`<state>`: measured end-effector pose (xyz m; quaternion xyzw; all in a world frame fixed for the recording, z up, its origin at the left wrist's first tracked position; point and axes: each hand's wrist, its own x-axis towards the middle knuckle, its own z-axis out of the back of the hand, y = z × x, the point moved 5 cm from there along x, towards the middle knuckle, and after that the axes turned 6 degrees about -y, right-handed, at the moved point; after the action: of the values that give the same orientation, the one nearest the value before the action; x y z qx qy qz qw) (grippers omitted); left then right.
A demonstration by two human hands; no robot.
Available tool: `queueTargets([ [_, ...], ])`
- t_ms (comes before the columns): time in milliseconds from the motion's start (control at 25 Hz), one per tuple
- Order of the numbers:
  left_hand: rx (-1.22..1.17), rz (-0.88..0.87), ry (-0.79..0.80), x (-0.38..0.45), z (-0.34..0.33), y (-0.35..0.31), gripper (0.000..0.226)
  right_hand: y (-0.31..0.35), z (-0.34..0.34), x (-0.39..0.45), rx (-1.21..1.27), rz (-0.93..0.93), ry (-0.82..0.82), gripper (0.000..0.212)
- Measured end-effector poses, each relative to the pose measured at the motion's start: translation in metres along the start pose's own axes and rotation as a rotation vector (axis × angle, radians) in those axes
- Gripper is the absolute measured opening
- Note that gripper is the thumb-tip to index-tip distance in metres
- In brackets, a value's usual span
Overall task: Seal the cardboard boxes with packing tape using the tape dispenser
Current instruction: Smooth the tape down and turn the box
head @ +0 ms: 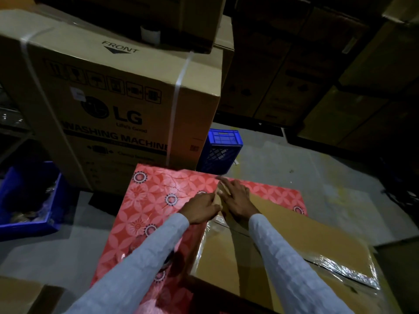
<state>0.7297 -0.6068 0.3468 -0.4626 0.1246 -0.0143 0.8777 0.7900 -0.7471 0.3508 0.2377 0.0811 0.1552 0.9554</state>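
A flat cardboard box [294, 236] lies on a table covered by a red patterned cloth [154, 200]. Its top flaps meet along a seam running toward me, with shiny clear tape [340, 266] along the right side. My left hand [201, 208] rests at the far corner of the box, fingers pressing a strip of tape [218, 198] there. My right hand [235, 198] lies flat beside it, fingers spread, pressing the same far end. No tape dispenser is in view.
A large LG washing machine carton [118, 109] stands right behind the table. A blue crate [221, 150] sits on the floor beside it, another blue bin [27, 200] at the left. Stacked cartons [328, 64] fill the dark back right. Grey concrete floor [317, 182] surrounds the table.
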Motion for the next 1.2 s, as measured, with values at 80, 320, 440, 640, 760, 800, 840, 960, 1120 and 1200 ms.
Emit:
queueTargets([
  [80, 0.025, 0.056, -0.088, -0.006, -0.012, 0.01, 0.045, 0.002, 0.004, 0.008, -0.066, 0.051, 0.024, 0.044],
  [320, 0.04, 0.119, -0.127, 0.045, -0.016, 0.015, 0.055, -0.015, 0.025, 0.041, -0.101, 0.036, -0.004, 0.038],
  [440, 0.074, 0.164, -0.189, 0.067, -0.006, -0.012, 0.045, -0.041, 0.039, 0.068, -0.057, -0.022, -0.03, 0.033],
  [640, 0.153, 0.33, -0.555, 0.116, -0.004, -0.046, 0.032, -0.093, 0.073, 0.117, 0.099, -0.104, -0.174, 0.03],
  [760, 0.26, 0.362, -0.643, 0.143, -0.018, -0.064, 0.026, -0.127, 0.09, 0.136, 0.183, -0.174, -0.251, 0.028],
  [800, 0.303, 0.35, -0.657, 0.15, -0.022, -0.069, 0.028, -0.138, 0.094, 0.14, 0.214, -0.21, -0.269, 0.028],
  [840, 0.324, 0.316, -0.643, 0.156, -0.027, -0.072, 0.032, -0.15, 0.096, 0.141, 0.249, -0.248, -0.285, 0.029],
  [960, 0.247, 0.206, -0.574, 0.172, -0.031, -0.079, 0.039, -0.174, 0.102, 0.135, 0.339, -0.344, -0.339, 0.03],
  [1120, 0.22, 0.109, -0.5, 0.178, -0.024, -0.088, 0.036, -0.186, 0.103, 0.125, 0.413, -0.405, -0.4, 0.024],
  [1200, 0.211, 0.08, -0.475, 0.177, -0.02, -0.089, 0.036, -0.19, 0.101, 0.119, 0.462, -0.394, -0.434, 0.02],
])
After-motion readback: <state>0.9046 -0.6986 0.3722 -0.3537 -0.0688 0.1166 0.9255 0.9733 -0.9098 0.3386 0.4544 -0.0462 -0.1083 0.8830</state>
